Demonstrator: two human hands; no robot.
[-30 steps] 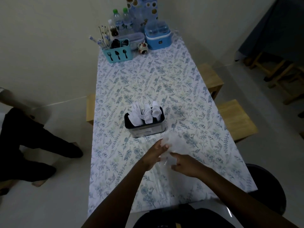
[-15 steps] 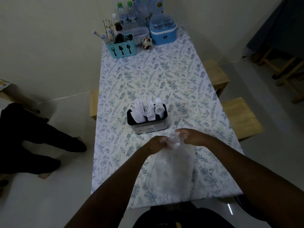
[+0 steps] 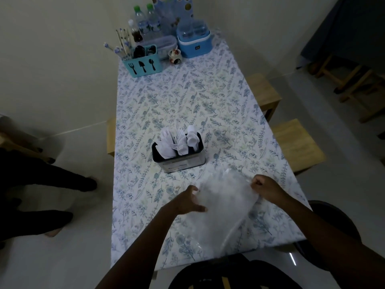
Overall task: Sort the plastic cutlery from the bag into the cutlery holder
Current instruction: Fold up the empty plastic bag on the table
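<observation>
Bag (image 3: 226, 207) held spread between both hands, low over the near end of the table (image 3: 187, 101).
The left hand (image 3: 186, 202) grips the clear bag's left edge, thumb across it; the right hand (image 3: 263, 185) is curled tight on the right edge. Just beyond stands the holder (image 3: 183, 163), white cutlery (image 3: 177, 140) upright in its compartments. At the far end sit a blue caddy (image 3: 143, 64) and bottles (image 3: 143, 24).

Both forearms reach forward. The left hand (image 3: 187, 202) and right hand (image 3: 265, 187) (a tight fist) grip a clear plastic bag (image 3: 226, 207).
</observation>
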